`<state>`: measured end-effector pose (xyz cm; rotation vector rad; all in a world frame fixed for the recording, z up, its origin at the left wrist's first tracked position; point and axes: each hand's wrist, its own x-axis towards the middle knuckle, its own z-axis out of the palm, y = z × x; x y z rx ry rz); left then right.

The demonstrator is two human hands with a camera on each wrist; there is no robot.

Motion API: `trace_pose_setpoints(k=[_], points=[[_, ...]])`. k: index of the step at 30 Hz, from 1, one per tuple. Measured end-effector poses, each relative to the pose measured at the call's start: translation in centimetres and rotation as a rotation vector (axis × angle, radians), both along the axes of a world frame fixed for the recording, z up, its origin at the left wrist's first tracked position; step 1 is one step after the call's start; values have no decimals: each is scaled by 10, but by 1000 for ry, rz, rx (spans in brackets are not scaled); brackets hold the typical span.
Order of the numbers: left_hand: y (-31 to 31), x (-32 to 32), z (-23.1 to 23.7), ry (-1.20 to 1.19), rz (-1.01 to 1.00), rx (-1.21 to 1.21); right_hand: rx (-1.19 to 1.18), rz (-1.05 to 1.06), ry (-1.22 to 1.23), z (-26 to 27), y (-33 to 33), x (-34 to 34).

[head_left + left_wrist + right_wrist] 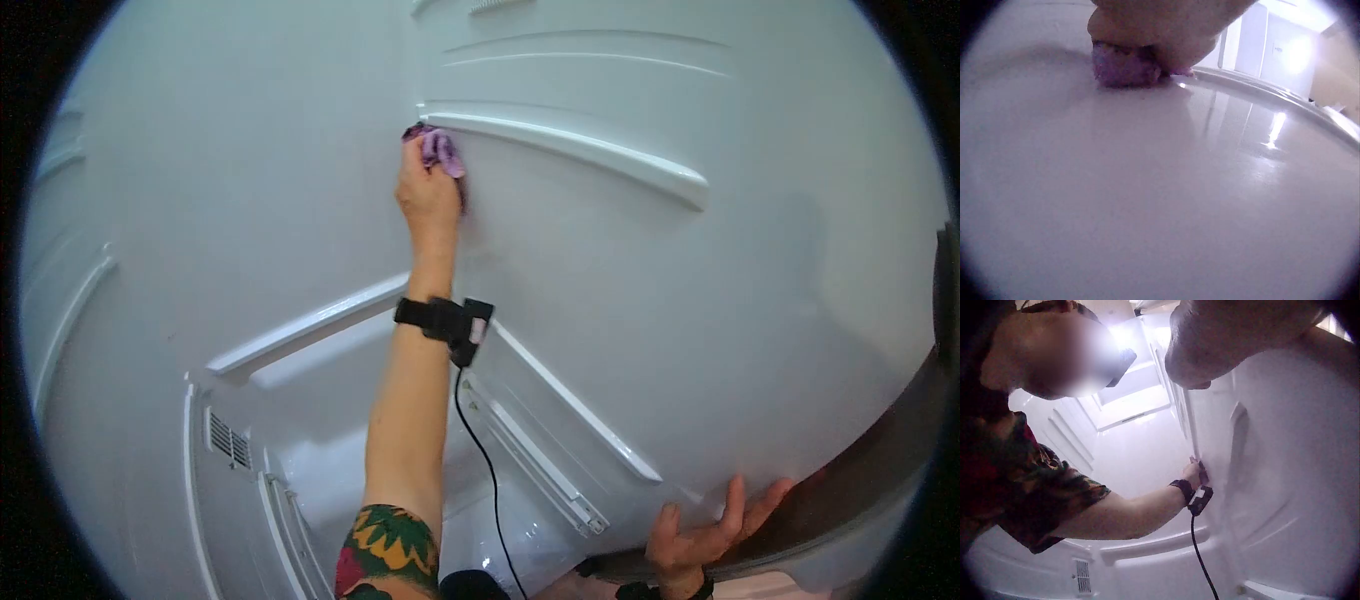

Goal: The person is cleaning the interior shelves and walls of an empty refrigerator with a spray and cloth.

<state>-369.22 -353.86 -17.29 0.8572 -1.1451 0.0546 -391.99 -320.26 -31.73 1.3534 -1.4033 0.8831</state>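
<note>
Two hands show: the left hand (430,198), its arm stretched forward, grasps one crumpled purple cloth (440,152) in curled fingers against the glossy white plastic wall (580,260), just below the inner end of a long curved white ledge (590,150). The right hand (698,538), palm up, fingers unclenched and spread, rests at the wall's lower edge. One slatted vent (228,438) sits opposite.

The cloth (443,150) is against the right wall (620,260), at the far end of the upper ledge (590,150). The slide rail (530,455) is nearer, below that ledge; the vent (228,438) is to the rail's left.
</note>
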Motion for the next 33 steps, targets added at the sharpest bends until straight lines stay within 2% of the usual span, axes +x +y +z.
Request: trace_pose_setpoints(k=[1,3,4,7,9,10,13,15,17,18,22,24,25,27,30,33], points=[[-4,5,-2,-2,-6,1,1,-6,-2,-2,1,0],[-10,10,-7,-136,121,-48,41,70,-211,-8,8,0],[-10,9,-10,-139,118,-43,45,66,-213,-8,9,-1],[-1,6,-12,-65,46,-55,55,89,-217,-4,11,1],[18,-3,-34,4,-169,-18,114,36,-177,-2,13,3],[32,-1,-39,-104,-119,-68,116,38,-178,-2,13,4],[30,8,-27,-158,-80,-36,91,68,-162,-3,10,4],[20,13,0,-76,-101,-41,84,95,-180,-4,8,3],[15,18,26,-81,-254,-51,86,85,-174,-3,8,4],[8,20,27,-157,-144,-122,89,79,-168,-2,8,3],[1,12,0,-157,-93,-246,98,72,-171,0,9,6],[3,4,-32,-130,72,-115,90,40,-153,0,8,7],[4,9,-48,-130,75,-116,88,43,-153,1,7,8],[7,21,-73,-182,13,99,67,66,-155,2,5,9],[13,44,-74,-130,65,110,95,42,-181,-1,5,7],[31,48,-17,-171,324,-241,98,36,-141,0,6,6]])
